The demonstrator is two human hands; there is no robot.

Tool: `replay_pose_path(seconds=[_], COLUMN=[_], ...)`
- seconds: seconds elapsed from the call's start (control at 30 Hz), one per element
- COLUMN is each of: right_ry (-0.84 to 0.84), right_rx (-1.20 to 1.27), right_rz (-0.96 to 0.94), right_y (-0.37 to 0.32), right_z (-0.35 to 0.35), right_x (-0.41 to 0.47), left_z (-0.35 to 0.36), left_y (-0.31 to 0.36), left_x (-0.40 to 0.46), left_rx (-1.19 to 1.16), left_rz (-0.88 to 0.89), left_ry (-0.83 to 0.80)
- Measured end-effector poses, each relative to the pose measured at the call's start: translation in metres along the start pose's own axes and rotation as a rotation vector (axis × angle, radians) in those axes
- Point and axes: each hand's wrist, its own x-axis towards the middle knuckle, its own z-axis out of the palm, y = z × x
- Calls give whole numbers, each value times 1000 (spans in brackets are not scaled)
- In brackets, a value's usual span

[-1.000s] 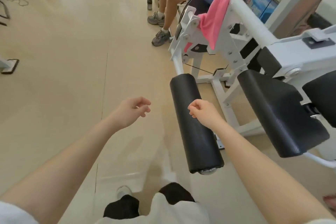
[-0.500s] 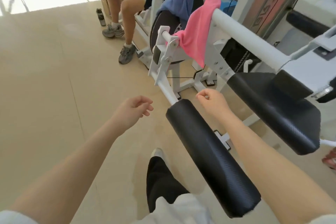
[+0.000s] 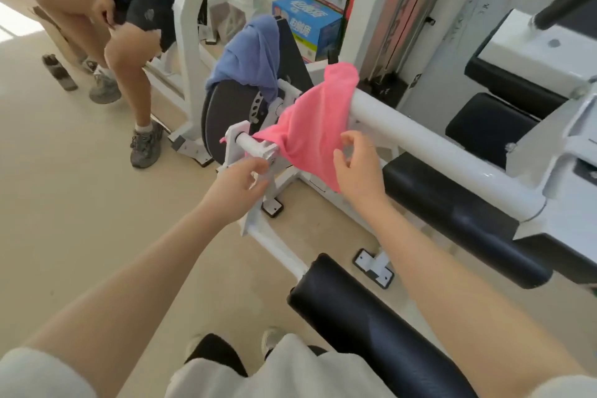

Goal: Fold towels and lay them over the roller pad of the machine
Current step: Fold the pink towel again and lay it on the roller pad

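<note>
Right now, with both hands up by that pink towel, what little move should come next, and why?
Probably close the right hand on the pink towel and lift it off the white bar. Both hands are open and near it, it hangs unfolded, and the roller pad is bare.

A pink towel (image 3: 310, 126) hung unfolded and rumpled over the white bar (image 3: 429, 152) at the frame's centre, one corner trailing left onto a bracket. A blue towel (image 3: 250, 55) lay draped over a black disc above and left of it. The black roller pad (image 3: 371, 326) lay bare at lower centre, slanting toward the bottom right.
</note>
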Motion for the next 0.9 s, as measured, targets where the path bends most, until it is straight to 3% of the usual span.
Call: replay_pose_path(seconds=[0.17,0.4,0.57,0.7,0.83,0.9], right_ry=[257,630,625,620,736,792], right_rx=[115,168,-40,206,443,385], right_rz=[223,472,446,449,696,899], right_y=[-16,-41,-51,-55,-19,3], right_z=[22,55,77,94,102,100], right_x=[24,40,45,21,-25,-55], left_z=[-8,-30,-29,-25,-22,-23], left_y=[-28,-48,-56,-61,-66,-65], left_x=[58,108,121,125,123,123], left_rx=[232,502,527,564,520,498], left_rz=[276,435,576,631,662,658], left_ry=[-90,-391,-378,-367,-319,-332])
